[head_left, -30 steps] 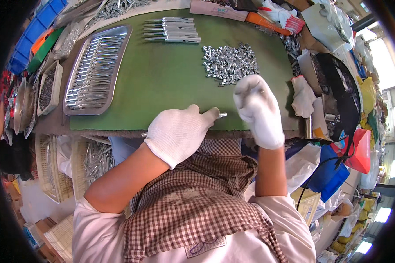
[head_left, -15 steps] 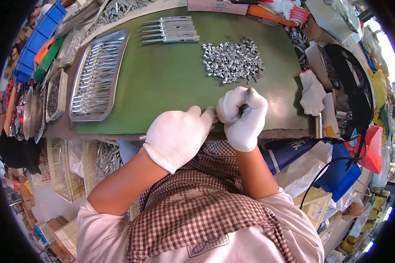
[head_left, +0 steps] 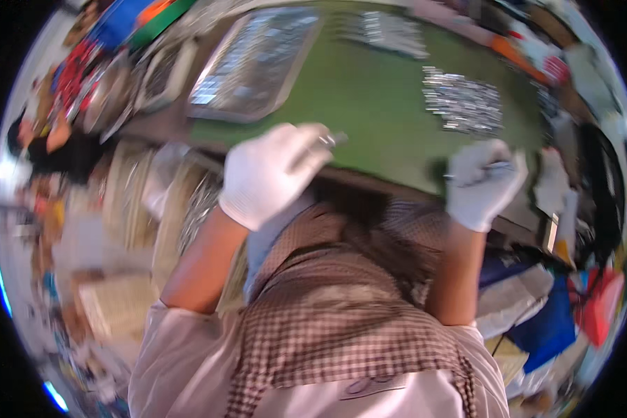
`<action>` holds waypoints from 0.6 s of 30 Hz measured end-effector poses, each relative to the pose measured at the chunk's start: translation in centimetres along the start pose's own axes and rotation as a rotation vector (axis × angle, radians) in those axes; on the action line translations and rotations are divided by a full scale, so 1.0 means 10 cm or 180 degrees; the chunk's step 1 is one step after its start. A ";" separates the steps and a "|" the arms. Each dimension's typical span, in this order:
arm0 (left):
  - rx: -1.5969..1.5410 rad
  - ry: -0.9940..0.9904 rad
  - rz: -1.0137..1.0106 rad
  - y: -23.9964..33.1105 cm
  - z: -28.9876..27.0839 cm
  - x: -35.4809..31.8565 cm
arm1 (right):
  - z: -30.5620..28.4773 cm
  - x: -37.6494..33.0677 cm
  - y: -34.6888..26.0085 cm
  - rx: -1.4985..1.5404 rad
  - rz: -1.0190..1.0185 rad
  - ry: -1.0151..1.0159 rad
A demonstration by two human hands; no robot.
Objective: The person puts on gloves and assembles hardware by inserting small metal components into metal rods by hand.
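In the head view (blurred throughout), both gloved hands hover at the near edge of the green tabletop (head_left: 369,90). The left hand (head_left: 272,174) pinches a small metal piece (head_left: 336,139) at its fingertips; the right hand (head_left: 482,182) is curled around a thin metal rod (head_left: 498,166). A pile of metal parts (head_left: 463,104) lies beyond, a metal tray (head_left: 258,63) farther left.
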State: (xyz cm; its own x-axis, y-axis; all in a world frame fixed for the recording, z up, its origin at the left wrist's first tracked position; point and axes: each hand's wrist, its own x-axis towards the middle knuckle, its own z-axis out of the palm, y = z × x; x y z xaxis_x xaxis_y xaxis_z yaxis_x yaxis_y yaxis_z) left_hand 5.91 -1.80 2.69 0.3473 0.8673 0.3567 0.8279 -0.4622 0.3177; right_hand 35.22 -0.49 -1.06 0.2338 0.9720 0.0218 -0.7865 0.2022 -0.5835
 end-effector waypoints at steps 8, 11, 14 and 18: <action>0.0756 0.0115 -0.2848 -1.48 -0.62 -2.77 | -0.20 0.17 -0.07 -0.0691 0.0201 -0.0945; 0.0150 -0.0396 -0.3203 -1.66 -0.38 -3.84 | -0.17 0.16 -0.02 -0.0927 0.0232 -0.0607; 0.0070 -0.0419 -0.3180 -1.86 -0.36 -3.78 | -0.19 0.20 -0.02 -0.1228 0.0249 -0.0453; 0.0573 0.0528 -0.2323 -1.91 -0.60 -2.36 | 0.05 -0.01 0.01 -0.2378 -0.0450 0.0313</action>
State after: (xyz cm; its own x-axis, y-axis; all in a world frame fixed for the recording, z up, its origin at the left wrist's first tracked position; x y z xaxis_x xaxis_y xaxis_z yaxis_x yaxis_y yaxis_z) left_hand -20.76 -14.58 -6.49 -0.3732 0.8953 0.2430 0.8857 0.2660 0.3804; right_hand 34.87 -0.48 -0.75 0.3806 0.9208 0.0850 -0.1583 0.1555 -0.9751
